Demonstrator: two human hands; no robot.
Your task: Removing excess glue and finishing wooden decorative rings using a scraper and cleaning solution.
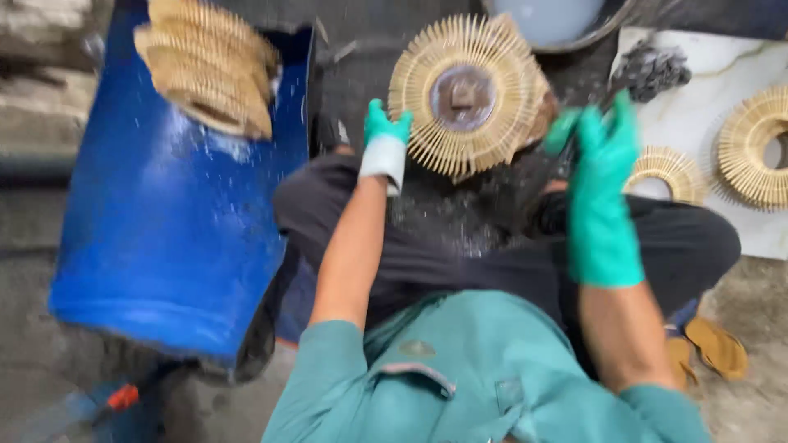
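Observation:
A round, tan, ribbed disc [464,92] with a metal hub in its middle stands in front of me. My left hand [384,135], in a green glove with a white cuff, touches its lower left edge. In a green glove too, my right hand [603,176] is at the disc's right edge and seems to grip a dark tool there; motion blur hides the grip. I sit with dark trousers and a green shirt below the hands.
A blue drum [172,221] lies on its side at left with a stack of ribbed discs [209,61] on it. More discs [751,148] and a dark rag [652,70] rest on a white slab [706,66] at right. A grey bowl [554,20] stands behind.

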